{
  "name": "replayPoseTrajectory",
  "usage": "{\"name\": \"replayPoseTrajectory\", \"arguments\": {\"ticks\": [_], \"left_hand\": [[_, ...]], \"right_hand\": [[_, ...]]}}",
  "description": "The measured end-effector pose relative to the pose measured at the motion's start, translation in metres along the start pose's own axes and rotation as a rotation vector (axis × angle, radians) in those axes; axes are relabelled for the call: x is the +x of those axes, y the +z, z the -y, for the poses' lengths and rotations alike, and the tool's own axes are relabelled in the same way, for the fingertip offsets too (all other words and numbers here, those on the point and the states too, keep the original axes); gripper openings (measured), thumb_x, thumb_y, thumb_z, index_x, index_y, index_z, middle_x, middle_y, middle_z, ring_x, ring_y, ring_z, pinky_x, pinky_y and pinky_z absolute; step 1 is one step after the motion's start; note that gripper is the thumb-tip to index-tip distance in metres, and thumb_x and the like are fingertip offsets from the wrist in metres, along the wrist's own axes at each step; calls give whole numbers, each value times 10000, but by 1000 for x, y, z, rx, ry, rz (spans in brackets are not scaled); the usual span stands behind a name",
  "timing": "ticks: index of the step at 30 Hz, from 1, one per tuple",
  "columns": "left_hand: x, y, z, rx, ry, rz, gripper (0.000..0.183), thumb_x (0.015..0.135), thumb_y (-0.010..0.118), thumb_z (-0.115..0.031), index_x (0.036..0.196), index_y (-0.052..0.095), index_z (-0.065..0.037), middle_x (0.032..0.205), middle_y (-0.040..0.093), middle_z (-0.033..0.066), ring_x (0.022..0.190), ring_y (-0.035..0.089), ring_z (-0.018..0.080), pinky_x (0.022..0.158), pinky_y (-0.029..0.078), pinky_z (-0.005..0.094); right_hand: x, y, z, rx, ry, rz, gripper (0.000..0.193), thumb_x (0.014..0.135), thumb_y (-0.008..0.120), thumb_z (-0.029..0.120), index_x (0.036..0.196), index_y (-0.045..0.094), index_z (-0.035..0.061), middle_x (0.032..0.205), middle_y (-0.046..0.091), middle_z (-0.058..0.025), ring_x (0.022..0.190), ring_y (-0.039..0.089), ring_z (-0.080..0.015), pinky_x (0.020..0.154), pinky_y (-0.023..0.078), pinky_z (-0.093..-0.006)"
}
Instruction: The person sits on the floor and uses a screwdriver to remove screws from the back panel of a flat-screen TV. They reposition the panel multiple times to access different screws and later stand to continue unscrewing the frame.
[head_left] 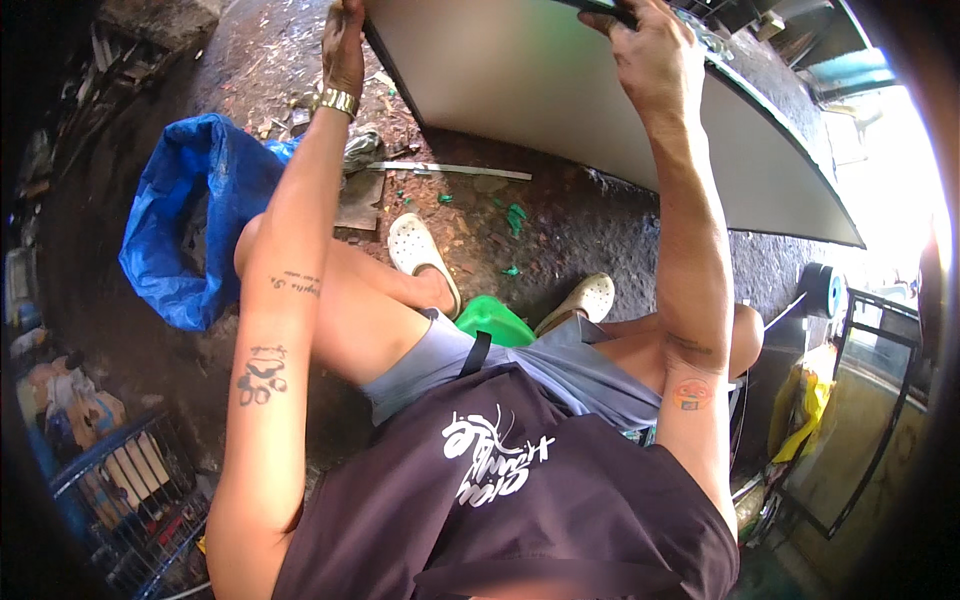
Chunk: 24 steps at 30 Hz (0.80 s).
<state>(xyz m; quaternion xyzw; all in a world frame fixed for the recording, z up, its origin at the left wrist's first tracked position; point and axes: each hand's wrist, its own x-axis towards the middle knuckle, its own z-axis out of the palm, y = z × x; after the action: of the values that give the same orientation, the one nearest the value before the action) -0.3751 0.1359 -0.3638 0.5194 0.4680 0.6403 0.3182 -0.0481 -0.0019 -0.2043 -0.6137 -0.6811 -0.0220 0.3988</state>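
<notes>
dark shirt [390, 500]: white lettering [508, 478] (stylised) | left arm [275, 335]: inked script [300, 283], small

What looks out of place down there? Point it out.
Green scraps lie scattered on the dark floor near the pale clogs, and a loose pale strip lies beyond them. They look odd because they resemble unswept litter. The visible panel shows no obvious damage.

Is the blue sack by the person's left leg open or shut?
Open: the blue sack has a gaping mouth, showing a shadowed inside; how full, I cannot tell.
</notes>
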Motion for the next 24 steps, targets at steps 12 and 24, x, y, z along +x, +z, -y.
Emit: {"name": "replayPoseTrajectory", "arguments": {"ticks": [12,24], "left_hand": [[-250,11,221,1442,-98,793,374,938,594,-208,1301,651,-139,1291,598,145,1233,536,344,970,461,510],[-224,16,199,1337,243,1110,322,975,559,-249,1239,717,-152,1252,665,158,1221,573,348,1008,443,556]], "right_hand": [[4,14,-24,-84,-86,-27,288,889,776,241,1141,710,119,1026,707,-136,916,710,-382,761,561,-482],[14,14,-12,-30,22,-57,230,867,778,189,1027,664,68,994,670,-154,888,686,-406,752,561,-474]]}}
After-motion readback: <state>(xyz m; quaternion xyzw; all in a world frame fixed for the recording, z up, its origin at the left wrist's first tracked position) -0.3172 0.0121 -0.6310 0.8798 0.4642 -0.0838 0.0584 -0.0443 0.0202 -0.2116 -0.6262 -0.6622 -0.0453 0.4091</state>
